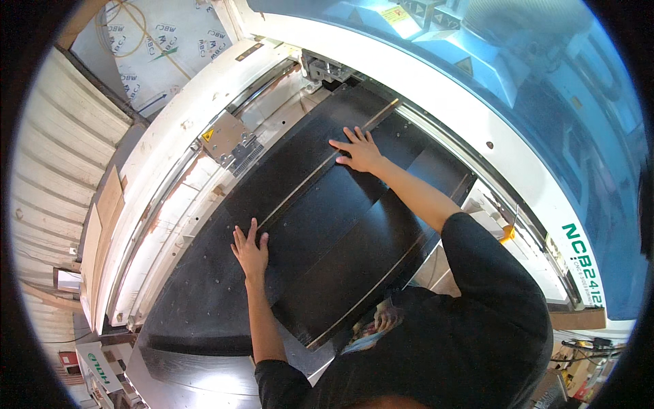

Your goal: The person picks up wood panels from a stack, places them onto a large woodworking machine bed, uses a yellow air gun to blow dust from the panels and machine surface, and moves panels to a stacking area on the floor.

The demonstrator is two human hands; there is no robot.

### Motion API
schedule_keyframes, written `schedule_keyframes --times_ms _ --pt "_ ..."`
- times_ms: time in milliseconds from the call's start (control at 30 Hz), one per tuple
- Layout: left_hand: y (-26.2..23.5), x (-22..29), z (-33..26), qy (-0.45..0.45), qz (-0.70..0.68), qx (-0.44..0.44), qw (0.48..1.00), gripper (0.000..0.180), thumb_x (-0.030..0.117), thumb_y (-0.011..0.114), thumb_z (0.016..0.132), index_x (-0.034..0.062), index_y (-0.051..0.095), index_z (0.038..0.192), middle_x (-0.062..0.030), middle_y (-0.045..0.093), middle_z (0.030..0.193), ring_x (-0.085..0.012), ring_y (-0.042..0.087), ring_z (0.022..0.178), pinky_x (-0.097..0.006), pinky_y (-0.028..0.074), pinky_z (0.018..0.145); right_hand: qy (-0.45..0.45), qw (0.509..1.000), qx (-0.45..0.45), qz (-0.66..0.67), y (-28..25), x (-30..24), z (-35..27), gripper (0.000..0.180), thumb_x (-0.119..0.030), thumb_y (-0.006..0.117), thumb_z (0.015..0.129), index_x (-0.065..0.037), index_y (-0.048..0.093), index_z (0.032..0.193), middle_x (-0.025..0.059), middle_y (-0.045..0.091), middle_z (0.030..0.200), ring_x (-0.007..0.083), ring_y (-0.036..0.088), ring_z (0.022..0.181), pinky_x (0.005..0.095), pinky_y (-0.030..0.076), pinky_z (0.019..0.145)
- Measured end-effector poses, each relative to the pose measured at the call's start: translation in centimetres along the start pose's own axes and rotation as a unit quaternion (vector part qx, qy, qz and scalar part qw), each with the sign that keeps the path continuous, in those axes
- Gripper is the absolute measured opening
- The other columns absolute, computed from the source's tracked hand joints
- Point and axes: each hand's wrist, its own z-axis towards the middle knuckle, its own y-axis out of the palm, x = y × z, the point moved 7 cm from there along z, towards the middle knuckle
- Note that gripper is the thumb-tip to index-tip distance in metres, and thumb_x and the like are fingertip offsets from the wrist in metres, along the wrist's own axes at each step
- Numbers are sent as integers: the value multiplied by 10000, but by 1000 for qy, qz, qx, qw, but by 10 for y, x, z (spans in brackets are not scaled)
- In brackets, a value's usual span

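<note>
A wide black panel (320, 262) lies flat on the dark machine bed (194, 290) in front of me. A thin light strip (300, 187) runs along its far long edge, and a similar pale line marks the near one. My left hand (252, 255) rests at the left end of the far edge, open, with fingers spread. Farther right, my right hand (361, 153) is laid across the same edge, also open with its fingers apart. Neither hand grips anything. My right forearm passes over part of the panel.
A metal clamp unit (228, 140) with a yellow warning sticker sits on the rail at the far left. The white machine frame (470, 129) and a blue see-through cover (545, 75) rise on the right. Brown boards (102, 221) lean by a corrugated wall (61, 150).
</note>
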Motion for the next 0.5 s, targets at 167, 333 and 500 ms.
schedule_keyframes --times_ms 167,333,500 --pt "5 16 52 17 -38 92 995 494 407 670 953 265 607 1422 -300 410 1539 -442 368 1456 -566 265 1190 9 1000 -3 15 -6 22 71 607 -617 613 916 -483 458 1487 118 219 1678 426 165 1536 594 159 1233" --pt "14 26 64 41 -59 133 989 464 396 690 940 257 648 1381 -330 407 1525 -439 374 1454 -524 293 1186 10 1000 11 22 -12 50 100 719 -662 728 788 -482 511 1450 106 270 1664 362 209 1539 539 177 1249" --pt "23 53 97 28 -67 112 991 471 406 709 923 256 659 1367 -316 415 1526 -433 374 1455 -498 302 1189 67 995 49 58 -17 87 108 732 -634 772 761 -457 543 1434 64 290 1661 325 218 1543 495 199 1254"
